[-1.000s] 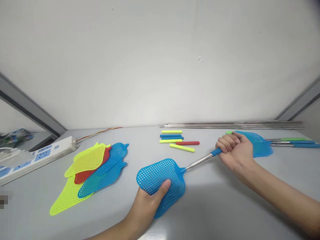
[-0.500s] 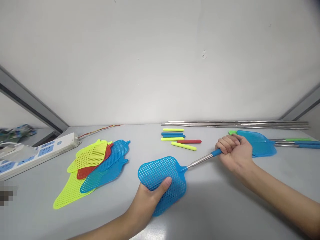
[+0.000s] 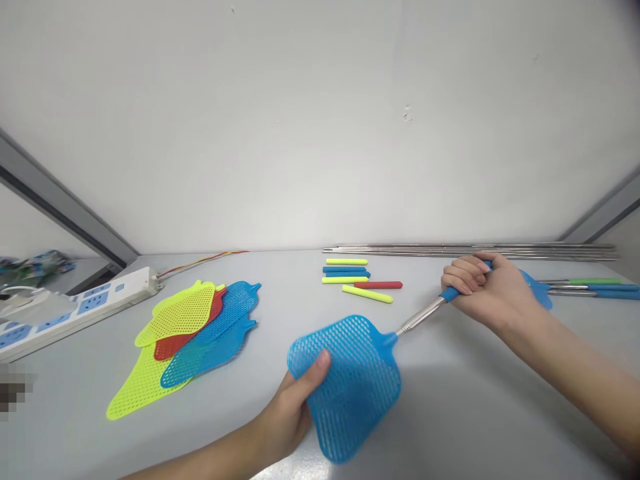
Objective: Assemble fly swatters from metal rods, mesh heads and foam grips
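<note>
A blue fly swatter (image 3: 355,393) is held slantwise over the grey table between my two hands. My left hand (image 3: 295,407) grips the left edge of its perforated head, thumb on top and fingers behind. A short metal rod joins the head to a blue handle grip (image 3: 450,293). Around that grip my right hand (image 3: 480,287) is closed, with the far end of the handle partly hidden inside it. Behind my right hand lie other fly swatters with blue and green handles (image 3: 605,287), their heads mostly covered by the hand.
Yellow, red and blue swatter heads (image 3: 173,313) overlap at left. Several loose handle grips (image 3: 370,293) lie mid-table. Thin metal rods (image 3: 465,251) run along the white wall. A white power strip (image 3: 125,287) with a plug lies at far left.
Both hands and the swatter have shifted right. The swatter head has turned more toward me and hangs lower, and my right hand now covers more of the swatters behind it.
</note>
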{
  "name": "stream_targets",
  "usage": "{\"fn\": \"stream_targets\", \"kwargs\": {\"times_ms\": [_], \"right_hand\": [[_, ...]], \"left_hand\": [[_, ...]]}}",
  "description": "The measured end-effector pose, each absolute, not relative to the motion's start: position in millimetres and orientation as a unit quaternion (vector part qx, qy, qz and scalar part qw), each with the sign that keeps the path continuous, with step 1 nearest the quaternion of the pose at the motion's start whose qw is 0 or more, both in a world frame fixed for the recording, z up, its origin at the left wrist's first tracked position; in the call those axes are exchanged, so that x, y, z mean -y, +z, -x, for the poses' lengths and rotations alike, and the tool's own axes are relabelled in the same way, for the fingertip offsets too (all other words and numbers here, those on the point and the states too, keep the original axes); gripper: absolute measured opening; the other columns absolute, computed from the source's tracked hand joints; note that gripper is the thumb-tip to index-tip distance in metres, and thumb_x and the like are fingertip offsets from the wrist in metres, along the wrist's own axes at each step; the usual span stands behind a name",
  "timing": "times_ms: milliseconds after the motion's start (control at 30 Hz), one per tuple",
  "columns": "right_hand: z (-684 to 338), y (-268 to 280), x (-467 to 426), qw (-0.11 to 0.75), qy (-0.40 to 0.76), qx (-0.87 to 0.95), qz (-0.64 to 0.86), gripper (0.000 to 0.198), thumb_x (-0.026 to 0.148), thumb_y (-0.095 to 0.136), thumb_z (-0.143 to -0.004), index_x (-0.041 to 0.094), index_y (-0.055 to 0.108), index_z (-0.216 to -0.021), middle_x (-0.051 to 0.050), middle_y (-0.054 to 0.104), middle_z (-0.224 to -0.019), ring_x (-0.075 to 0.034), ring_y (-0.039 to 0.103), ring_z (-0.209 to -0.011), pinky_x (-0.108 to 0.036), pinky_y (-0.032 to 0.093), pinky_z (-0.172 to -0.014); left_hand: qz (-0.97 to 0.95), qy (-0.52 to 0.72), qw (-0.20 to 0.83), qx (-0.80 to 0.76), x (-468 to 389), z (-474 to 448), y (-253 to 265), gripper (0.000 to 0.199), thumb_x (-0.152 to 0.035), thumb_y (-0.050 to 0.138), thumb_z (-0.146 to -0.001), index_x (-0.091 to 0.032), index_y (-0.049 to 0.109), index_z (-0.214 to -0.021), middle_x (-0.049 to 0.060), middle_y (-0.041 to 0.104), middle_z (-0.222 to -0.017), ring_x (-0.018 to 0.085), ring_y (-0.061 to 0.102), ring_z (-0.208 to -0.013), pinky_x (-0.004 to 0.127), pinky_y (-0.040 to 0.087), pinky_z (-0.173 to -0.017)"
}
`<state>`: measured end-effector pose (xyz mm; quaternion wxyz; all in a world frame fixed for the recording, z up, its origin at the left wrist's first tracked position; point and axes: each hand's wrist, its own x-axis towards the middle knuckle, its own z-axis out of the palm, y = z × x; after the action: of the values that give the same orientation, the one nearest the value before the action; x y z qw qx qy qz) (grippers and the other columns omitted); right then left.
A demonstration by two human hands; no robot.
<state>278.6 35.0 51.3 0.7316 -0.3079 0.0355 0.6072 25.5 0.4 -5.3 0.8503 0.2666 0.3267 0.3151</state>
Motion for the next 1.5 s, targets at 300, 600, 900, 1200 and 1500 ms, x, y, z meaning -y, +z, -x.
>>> {"fn": "stream_targets", "kwargs": {"times_ms": [300, 600, 900, 1200, 1500], "right_hand": [[-257.3, 40.3, -31.4, 0.682, 0.652, -0.037, 0.330, 0.028, 0.013, 0.037, -0.066, 0.020, 0.013, -0.053, 0.008, 0.009, -0.042, -0.007, 0.011, -0.032, -0.020, 0.013, -0.028], [-202.5, 10.9, 1.8, 0.615, 0.722, -0.078, 0.308, 0.029, 0.023, 0.041, -0.070, 0.019, 0.020, -0.050, 0.008, 0.017, -0.041, -0.006, 0.020, -0.033, -0.019, 0.024, -0.033], [-199.6, 17.0, 2.1, 0.560, 0.792, 0.000, 0.244, 0.026, 0.022, 0.043, -0.075, 0.018, 0.029, -0.054, 0.006, 0.025, -0.048, -0.008, 0.030, -0.041, -0.025, 0.035, -0.047], [-188.0, 15.0, 13.3, 0.601, 0.749, -0.021, 0.278, 0.042, 0.021, 0.045, -0.074, 0.019, 0.012, -0.048, 0.009, 0.006, -0.041, -0.007, 0.009, -0.036, -0.022, 0.020, -0.035], [-182.3, 10.7, 24.3, 0.624, 0.739, -0.033, 0.254, 0.044, 0.028, 0.043, -0.077, 0.019, 0.014, -0.045, 0.008, 0.006, -0.040, -0.008, 0.005, -0.037, -0.023, 0.014, -0.035]], "left_hand": [[-0.224, 0.184, 0.933, -0.214, -10.3, -27.3, 5.8, 0.061, -0.056, 0.030, -0.078, -0.006, 0.062, -0.092, 0.014, 0.064, -0.088, 0.024, 0.058, -0.085, 0.035, 0.036, -0.083], [-0.279, -0.023, 0.944, -0.177, -1.4, -27.9, -11.2, 0.030, -0.039, 0.050, -0.073, -0.010, 0.056, -0.070, 0.001, 0.050, -0.048, 0.016, 0.054, -0.051, 0.028, 0.040, -0.058], [-0.149, -0.100, 0.967, -0.179, -16.4, -20.7, 1.0, 0.034, -0.043, 0.026, -0.084, -0.018, 0.035, -0.064, -0.006, 0.017, -0.048, 0.006, 0.003, -0.037, 0.015, 0.001, -0.032], [-0.130, -0.106, 0.970, -0.173, -0.4, -24.9, -6.1, 0.037, -0.046, 0.021, -0.085, -0.019, 0.032, -0.061, -0.007, 0.012, -0.046, 0.007, -0.004, -0.037, 0.018, -0.003, -0.031], [-0.124, -0.132, 0.971, -0.158, 1.4, -26.6, -5.7, 0.040, -0.048, 0.018, -0.084, -0.019, 0.031, -0.060, -0.006, 0.012, -0.047, 0.009, -0.004, -0.038, 0.020, -0.005, -0.031]]}}
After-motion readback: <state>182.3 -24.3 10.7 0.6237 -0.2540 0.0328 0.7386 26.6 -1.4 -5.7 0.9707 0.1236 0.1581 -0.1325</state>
